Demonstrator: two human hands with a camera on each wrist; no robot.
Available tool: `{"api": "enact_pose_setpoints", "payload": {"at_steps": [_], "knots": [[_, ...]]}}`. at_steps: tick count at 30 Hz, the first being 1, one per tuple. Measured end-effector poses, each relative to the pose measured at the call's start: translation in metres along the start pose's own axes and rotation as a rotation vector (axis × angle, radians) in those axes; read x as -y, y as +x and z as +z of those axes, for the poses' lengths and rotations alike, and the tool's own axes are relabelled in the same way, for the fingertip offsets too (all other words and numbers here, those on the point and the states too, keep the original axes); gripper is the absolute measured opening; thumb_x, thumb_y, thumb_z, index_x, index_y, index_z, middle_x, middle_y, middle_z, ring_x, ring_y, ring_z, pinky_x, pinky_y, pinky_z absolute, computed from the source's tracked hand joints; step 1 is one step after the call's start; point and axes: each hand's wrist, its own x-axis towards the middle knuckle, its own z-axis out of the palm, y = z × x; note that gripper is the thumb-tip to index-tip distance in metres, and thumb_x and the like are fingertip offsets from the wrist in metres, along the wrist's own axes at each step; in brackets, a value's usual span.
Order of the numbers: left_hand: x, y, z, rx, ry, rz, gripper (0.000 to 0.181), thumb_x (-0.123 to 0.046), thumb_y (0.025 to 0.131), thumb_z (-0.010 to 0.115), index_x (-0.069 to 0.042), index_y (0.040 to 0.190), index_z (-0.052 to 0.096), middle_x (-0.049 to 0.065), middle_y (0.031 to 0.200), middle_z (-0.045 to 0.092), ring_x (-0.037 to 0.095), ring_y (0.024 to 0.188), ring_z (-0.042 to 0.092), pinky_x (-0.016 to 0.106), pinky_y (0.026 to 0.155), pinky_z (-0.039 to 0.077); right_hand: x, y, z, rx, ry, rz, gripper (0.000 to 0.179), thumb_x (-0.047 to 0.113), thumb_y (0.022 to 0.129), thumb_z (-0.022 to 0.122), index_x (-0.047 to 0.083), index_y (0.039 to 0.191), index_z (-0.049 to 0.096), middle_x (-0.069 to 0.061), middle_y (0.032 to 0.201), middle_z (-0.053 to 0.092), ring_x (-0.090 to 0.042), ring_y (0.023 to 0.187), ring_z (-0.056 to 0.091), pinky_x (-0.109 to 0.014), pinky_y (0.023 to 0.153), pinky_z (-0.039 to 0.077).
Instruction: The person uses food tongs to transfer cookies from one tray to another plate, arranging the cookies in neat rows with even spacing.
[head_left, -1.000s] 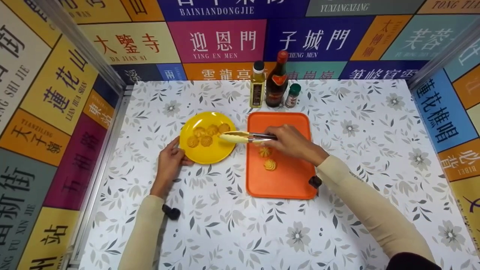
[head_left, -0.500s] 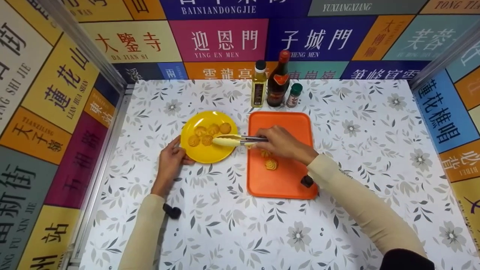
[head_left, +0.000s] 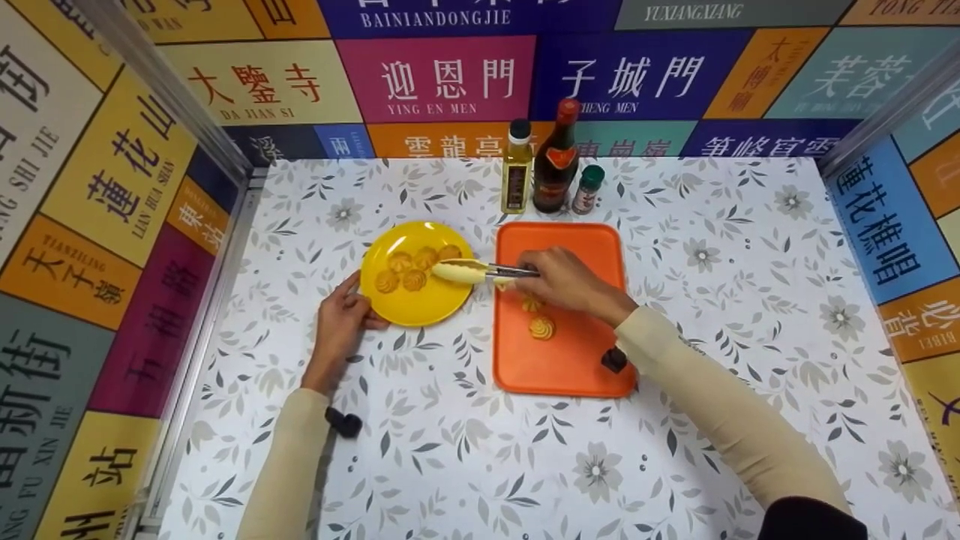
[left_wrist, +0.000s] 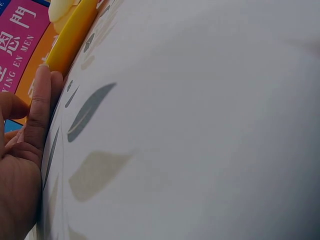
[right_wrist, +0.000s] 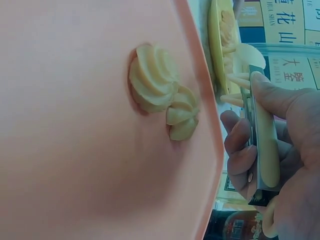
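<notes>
My right hand (head_left: 562,279) grips a pair of tongs (head_left: 461,271) with cream tips and metal arms, fingers wrapped round the arms in the right wrist view. The tips reach over the right side of a yellow plate (head_left: 420,311), beside several swirled cookies (head_left: 414,280); what lies between them is hidden. My left hand (head_left: 341,322) rests on the table at the plate's lower left, its fingers touching the rim. In the left wrist view the fingers (left_wrist: 39,107) lie straight against the plate's edge. Two more swirled cookies (right_wrist: 154,78) sit on an orange tray (head_left: 559,367) below my right hand.
Behind the tray stand an oil bottle (head_left: 516,169), a dark sauce bottle (head_left: 556,161) and a small green-capped jar (head_left: 588,189). The tabletop (head_left: 450,465) has a leaf pattern. Printed panels (head_left: 442,79) wall it at the back and both sides.
The tongs in my right hand move left over the plate, then draw slightly back to the right. My left hand stays at the plate's rim.
</notes>
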Motion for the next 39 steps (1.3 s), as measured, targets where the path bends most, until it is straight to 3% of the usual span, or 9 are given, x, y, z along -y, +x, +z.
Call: {"api": "enact_pose_setpoints", "payload": {"at_steps": [6, 12, 18, 24, 28, 39], "knots": [[0.000, 0.000, 0.000, -0.002, 0.004, -0.006, 0.062, 0.002, 0.108, 0.055, -0.004, 0.168, 0.044, 0.022, 0.089, 0.071, 0.029, 0.069, 0.079, 0.041, 0.069, 0.071, 0.005, -0.001, 0.002, 0.035, 0.050, 0.027, 0.020, 0.029, 0.103, 0.081, 0.009, 0.106, 0.079, -0.004, 0.083, 0.073, -0.018, 0.067, 0.063, -0.034, 0.062, 0.053], [0.001, 0.001, 0.000, -0.005, 0.009, -0.015, 0.062, 0.001, 0.108, 0.056, -0.004, 0.168, 0.043, 0.022, 0.090, 0.072, 0.029, 0.071, 0.079, 0.041, 0.071, 0.071, 0.006, 0.000, 0.005, 0.084, 0.158, 0.064, 0.021, 0.030, 0.103, 0.081, 0.009, 0.104, 0.079, -0.015, 0.088, 0.076, -0.022, 0.066, 0.064, -0.029, 0.057, 0.052], [0.001, 0.001, 0.000, -0.016, 0.019, -0.030, 0.061, -0.001, 0.109, 0.056, -0.005, 0.168, 0.044, 0.020, 0.089, 0.071, 0.028, 0.070, 0.079, 0.040, 0.071, 0.071, 0.006, 0.001, 0.003, 0.027, 0.036, 0.032, 0.022, 0.029, 0.103, 0.081, 0.008, 0.108, 0.078, -0.005, 0.084, 0.074, -0.018, 0.064, 0.064, -0.032, 0.060, 0.054], [0.000, 0.001, -0.001, -0.018, 0.009, -0.049, 0.062, -0.001, 0.108, 0.057, -0.006, 0.169, 0.044, 0.020, 0.090, 0.071, 0.028, 0.071, 0.079, 0.040, 0.072, 0.071, 0.006, 0.000, 0.002, 0.007, -0.085, 0.026, 0.032, 0.032, 0.104, 0.080, 0.004, 0.119, 0.077, -0.004, 0.087, 0.073, -0.018, 0.068, 0.063, -0.035, 0.066, 0.053], [0.000, 0.001, 0.001, -0.024, 0.004, -0.045, 0.062, 0.000, 0.108, 0.057, -0.006, 0.168, 0.044, 0.020, 0.089, 0.071, 0.027, 0.070, 0.078, 0.039, 0.071, 0.071, 0.007, -0.002, 0.001, 0.011, -0.115, 0.029, 0.038, 0.035, 0.105, 0.079, 0.002, 0.124, 0.076, -0.004, 0.093, 0.074, -0.019, 0.072, 0.063, -0.036, 0.067, 0.054], [-0.001, -0.001, 0.002, -0.019, -0.015, 0.002, 0.061, 0.002, 0.107, 0.056, -0.003, 0.167, 0.045, 0.019, 0.089, 0.070, 0.027, 0.067, 0.078, 0.040, 0.068, 0.071, 0.002, -0.021, -0.012, -0.041, -0.149, 0.002, 0.036, 0.031, 0.104, 0.080, 0.002, 0.125, 0.076, -0.003, 0.089, 0.074, -0.019, 0.069, 0.061, -0.035, 0.061, 0.050]]}}
